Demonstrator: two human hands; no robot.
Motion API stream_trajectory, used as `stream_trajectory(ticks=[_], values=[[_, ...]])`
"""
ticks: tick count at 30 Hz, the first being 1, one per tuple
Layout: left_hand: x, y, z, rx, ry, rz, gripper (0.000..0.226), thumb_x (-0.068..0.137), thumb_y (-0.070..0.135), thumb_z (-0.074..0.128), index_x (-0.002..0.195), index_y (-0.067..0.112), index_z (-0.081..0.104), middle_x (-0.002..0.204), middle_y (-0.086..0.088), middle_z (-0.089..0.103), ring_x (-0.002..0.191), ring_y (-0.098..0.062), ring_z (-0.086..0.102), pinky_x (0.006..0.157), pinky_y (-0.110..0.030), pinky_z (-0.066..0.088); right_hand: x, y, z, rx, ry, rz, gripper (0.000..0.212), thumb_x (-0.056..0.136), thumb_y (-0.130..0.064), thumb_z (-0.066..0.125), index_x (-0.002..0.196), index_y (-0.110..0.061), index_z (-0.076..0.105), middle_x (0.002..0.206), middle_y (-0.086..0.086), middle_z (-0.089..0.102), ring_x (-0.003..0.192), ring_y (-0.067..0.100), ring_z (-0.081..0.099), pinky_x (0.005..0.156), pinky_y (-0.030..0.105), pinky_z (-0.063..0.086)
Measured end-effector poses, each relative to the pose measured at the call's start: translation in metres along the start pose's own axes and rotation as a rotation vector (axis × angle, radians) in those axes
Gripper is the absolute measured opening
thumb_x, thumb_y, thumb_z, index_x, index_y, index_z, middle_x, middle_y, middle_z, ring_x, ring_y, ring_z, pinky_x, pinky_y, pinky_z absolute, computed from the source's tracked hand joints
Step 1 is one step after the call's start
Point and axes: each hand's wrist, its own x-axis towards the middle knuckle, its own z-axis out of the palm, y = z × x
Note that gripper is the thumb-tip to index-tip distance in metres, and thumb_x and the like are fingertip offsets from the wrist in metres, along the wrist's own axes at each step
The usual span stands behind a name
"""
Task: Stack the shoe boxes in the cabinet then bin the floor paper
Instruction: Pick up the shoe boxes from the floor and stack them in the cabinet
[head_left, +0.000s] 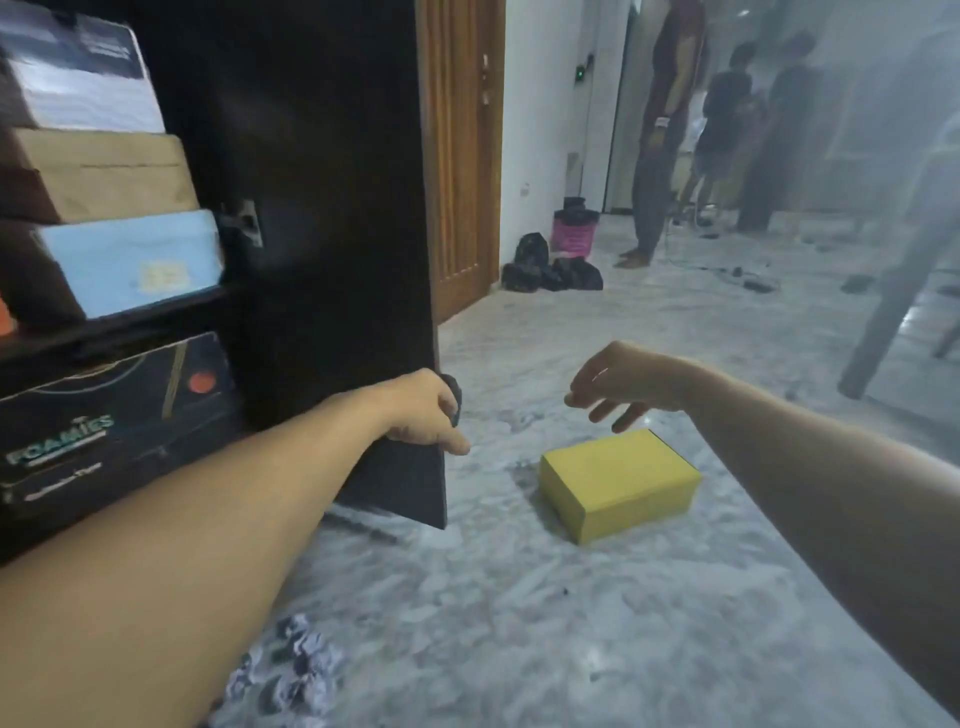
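The cabinet (156, 322) is cut off at the left edge; its interior is dark and shelf depth cannot be judged. Stacked inside on the upper shelf: a white-and-black box (83, 78), a brown cardboard box (104, 174), a pale blue box (130, 260). Below sits a black box (114, 415) printed "FOAMIES". The left hand (421, 410) grips the edge of the dark cabinet door (332, 208), fingers curled round it. The right hand (618, 384) hovers above the yellow shoe box (621, 483), fingers loosely spread, holding nothing. That box lies flat on the marbled floor (519, 623), near the door. Crumpled printed paper (296, 660) lies at the bottom, partly behind the left forearm. Background persons are blurred.
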Motion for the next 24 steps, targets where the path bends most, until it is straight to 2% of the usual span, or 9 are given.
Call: stream_trajectory(ticks=[4, 9, 13, 15, 17, 19, 21, 22, 24], values=[[0.058, 0.024, 0.067, -0.049, -0.128, 0.026, 0.075, 0.074, 0.041, 0.080, 0.137, 0.015, 0.051, 0.132, -0.002, 0.058, 0.116, -0.022, 0.057, 0.100, -0.036, 0.047, 0.032, 0.078, 0.012, 0.015, -0.038, 0.149, 0.039, 0.092, -0.019, 0.067, 0.122, 0.004, 0.059, 0.123, 0.016, 0.064, 0.095, 0.025, 0.066, 0.085, 0.049, 0.057], [0.127, 0.043, 0.144, -0.108, -0.198, 0.039, 0.072, 0.078, 0.035, 0.078, 0.139, 0.012, 0.047, 0.133, -0.004, 0.055, 0.115, -0.023, 0.057, 0.095, -0.035, 0.048, 0.084, 0.167, 0.029, -0.018, -0.038, 0.295, 0.039, 0.092, -0.021, 0.067, 0.121, 0.004, 0.059, 0.116, 0.018, 0.067, 0.092, 0.022, 0.067, 0.083, 0.047, 0.059], [0.180, 0.050, 0.198, -0.180, -0.252, 0.024, 0.066, 0.082, 0.028, 0.075, 0.137, 0.007, 0.046, 0.135, -0.009, 0.052, 0.120, -0.026, 0.053, 0.100, -0.038, 0.047, 0.133, 0.229, 0.046, -0.096, -0.011, 0.342, 0.041, 0.088, -0.021, 0.071, 0.123, -0.001, 0.061, 0.113, 0.014, 0.066, 0.099, 0.030, 0.068, 0.080, 0.043, 0.060], [0.206, 0.047, 0.224, -0.226, -0.266, 0.000, 0.072, 0.084, 0.028, 0.073, 0.143, 0.007, 0.038, 0.142, -0.009, 0.046, 0.127, -0.026, 0.048, 0.102, -0.036, 0.044, 0.156, 0.254, 0.062, -0.161, 0.008, 0.315, 0.049, 0.086, -0.025, 0.072, 0.130, -0.010, 0.057, 0.122, 0.010, 0.062, 0.103, 0.029, 0.063, 0.083, 0.040, 0.057], [0.231, 0.043, 0.249, -0.309, -0.283, -0.043, 0.075, 0.087, 0.024, 0.070, 0.148, 0.007, 0.030, 0.150, -0.010, 0.037, 0.133, -0.026, 0.042, 0.103, -0.036, 0.043, 0.178, 0.273, 0.080, -0.253, 0.007, 0.249, 0.060, 0.086, -0.029, 0.071, 0.140, -0.016, 0.048, 0.138, 0.008, 0.054, 0.120, 0.027, 0.054, 0.096, 0.037, 0.049], [0.249, 0.040, 0.270, -0.403, -0.297, -0.099, 0.074, 0.090, 0.019, 0.065, 0.150, 0.007, 0.024, 0.153, -0.010, 0.031, 0.136, -0.027, 0.039, 0.103, -0.034, 0.043, 0.194, 0.286, 0.101, -0.357, -0.038, 0.185, 0.072, 0.088, -0.028, 0.067, 0.150, -0.020, 0.031, 0.157, 0.008, 0.031, 0.139, 0.030, 0.036, 0.108, 0.039, 0.039], [0.260, 0.039, 0.284, -0.464, -0.305, -0.140, 0.071, 0.093, 0.015, 0.061, 0.151, 0.008, 0.020, 0.149, -0.011, 0.036, 0.127, -0.024, 0.046, 0.096, -0.031, 0.043, 0.203, 0.293, 0.116, -0.498, -0.113, 0.144, 0.082, 0.091, -0.024, 0.062, 0.156, -0.027, 0.011, 0.165, 0.001, -0.001, 0.150, 0.033, 0.008, 0.117, 0.049, 0.023], [0.265, 0.038, 0.290, -0.494, -0.310, -0.151, 0.070, 0.094, 0.013, 0.059, 0.152, 0.008, 0.019, 0.141, -0.011, 0.040, 0.112, -0.018, 0.053, 0.090, -0.030, 0.042, 0.204, 0.294, 0.120, -0.546, -0.141, 0.142, 0.084, 0.093, -0.018, 0.058, 0.156, -0.030, 0.004, 0.164, -0.002, -0.010, 0.150, 0.032, -0.004, 0.118, 0.054, 0.016], [0.274, 0.037, 0.296, -0.528, -0.292, -0.171, 0.066, 0.096, 0.008, 0.054, 0.152, 0.009, 0.019, 0.129, -0.011, 0.045, 0.080, -0.007, 0.047, 0.080, -0.030, 0.039, 0.203, 0.296, 0.124, -0.598, -0.176, 0.138, 0.085, 0.092, -0.008, 0.051, 0.156, -0.030, -0.002, 0.164, -0.003, -0.012, 0.150, 0.032, -0.011, 0.117, 0.059, 0.009]])
